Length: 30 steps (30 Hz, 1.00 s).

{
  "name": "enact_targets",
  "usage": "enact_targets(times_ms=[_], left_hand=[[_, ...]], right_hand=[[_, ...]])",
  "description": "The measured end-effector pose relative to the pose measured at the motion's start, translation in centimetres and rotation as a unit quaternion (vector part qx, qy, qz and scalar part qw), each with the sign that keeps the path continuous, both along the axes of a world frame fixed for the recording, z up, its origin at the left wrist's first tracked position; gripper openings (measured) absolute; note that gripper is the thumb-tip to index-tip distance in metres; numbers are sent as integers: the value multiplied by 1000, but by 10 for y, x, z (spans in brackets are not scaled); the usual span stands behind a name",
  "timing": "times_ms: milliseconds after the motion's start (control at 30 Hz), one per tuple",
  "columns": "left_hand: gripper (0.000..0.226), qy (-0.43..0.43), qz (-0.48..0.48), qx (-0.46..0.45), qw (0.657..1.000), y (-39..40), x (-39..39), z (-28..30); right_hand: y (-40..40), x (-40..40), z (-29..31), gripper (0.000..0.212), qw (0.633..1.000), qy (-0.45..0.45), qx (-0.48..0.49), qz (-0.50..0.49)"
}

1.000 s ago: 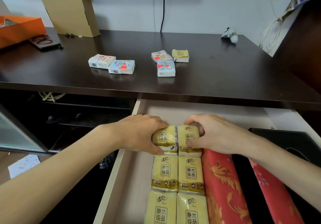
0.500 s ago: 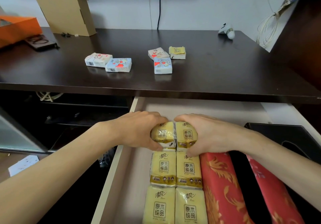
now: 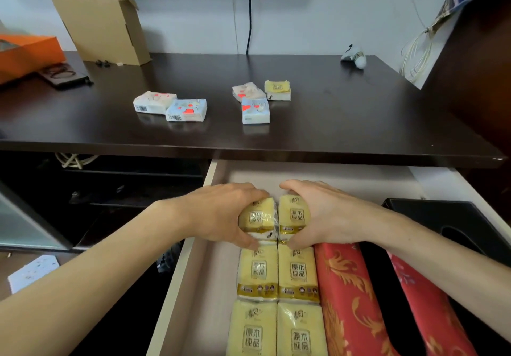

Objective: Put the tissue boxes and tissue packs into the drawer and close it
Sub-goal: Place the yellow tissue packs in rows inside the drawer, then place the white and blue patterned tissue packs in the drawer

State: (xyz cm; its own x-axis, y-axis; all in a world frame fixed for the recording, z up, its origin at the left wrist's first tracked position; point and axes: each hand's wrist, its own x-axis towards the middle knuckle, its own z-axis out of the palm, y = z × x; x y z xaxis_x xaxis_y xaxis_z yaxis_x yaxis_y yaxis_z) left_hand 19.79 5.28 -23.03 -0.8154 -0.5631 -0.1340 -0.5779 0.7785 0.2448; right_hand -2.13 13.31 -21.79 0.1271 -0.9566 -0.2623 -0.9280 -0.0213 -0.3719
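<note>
The pale drawer stands pulled out under the dark desk. Inside lie two rows of yellow tissue packs, red tissue boxes and a black tissue box. My left hand grips the far left yellow pack. My right hand grips the far right yellow pack. The two packs touch each other at the far end of the rows. On the desk lie several small packs: two at the left and three at the middle.
A cardboard box and an orange box stand at the desk's back left, with a dark flat case beside them. A small white object lies at the back right. Cables hang on the wall. Open shelves lie left of the drawer.
Both hands stay on the two far yellow packs and squeeze them closer together. The camera view has shifted slightly.
</note>
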Motion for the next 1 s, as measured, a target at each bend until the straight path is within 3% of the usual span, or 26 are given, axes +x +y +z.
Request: enact_targets(times_ms=[67,133,233,300,400,500,667,800,1000], left_hand=[[89,13,16,1,1000,1,1,3],[85,46,35,-2,998,1,4,11],[55,132,70,-42,988,-2,11,31],[33,216,106,-52,969,-5,15,42],[16,306,156,-43,938,-16,13,56],[22,308,176,-80,932,-41,1,72],[31,197,257,-172,930,-107,-1,92],[35,176,370,-202,890,-148,37,89],[45,70,493,-124,858,-183,89,81]], right_hand=[[5,-3,4,113,998,-44,-37,-10],[7,-6,12,81,986,-117,-112,-32],[-2,-11,34,25,944,-253,-203,-58],[-14,-16,50,12,928,-296,-219,-61],[-44,-21,66,13,926,-285,-240,-65],[-87,-28,74,14,932,-242,-255,-92],[-159,-27,80,20,943,-182,-246,-129],[-204,0,86,21,961,-126,-221,-105],[-245,38,83,38,978,47,-175,-107]])
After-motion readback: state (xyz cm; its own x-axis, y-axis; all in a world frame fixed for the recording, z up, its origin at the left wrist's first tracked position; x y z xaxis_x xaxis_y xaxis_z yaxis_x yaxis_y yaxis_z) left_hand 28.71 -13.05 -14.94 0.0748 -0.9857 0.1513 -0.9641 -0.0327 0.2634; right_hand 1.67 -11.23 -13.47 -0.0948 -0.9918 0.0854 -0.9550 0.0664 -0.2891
